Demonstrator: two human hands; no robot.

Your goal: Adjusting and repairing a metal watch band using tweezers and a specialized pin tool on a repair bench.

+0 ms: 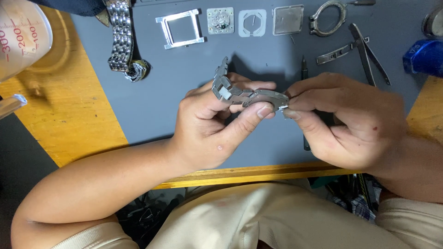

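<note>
My left hand (217, 124) grips a grey metal watch bracelet piece (230, 90) between thumb and fingers, its loose links sticking up to the left. My right hand (341, 120) pinches the bracelet's right end, where a curved clasp (272, 97) sits; the fingertips of both hands almost meet there. A thin dark tool (304, 74) lies on the mat under my right hand, mostly hidden.
On the grey mat (152, 106) lie a square watch case frame (180, 28), a movement (220, 20), a white holder (252, 22), a square case back (288, 20), a ring-shaped part (327, 17), tweezers (369, 53), a clasp piece (337, 53) and another steel bracelet (122, 41). A blue container (424, 56) stands right, a measuring cup (20, 34) left.
</note>
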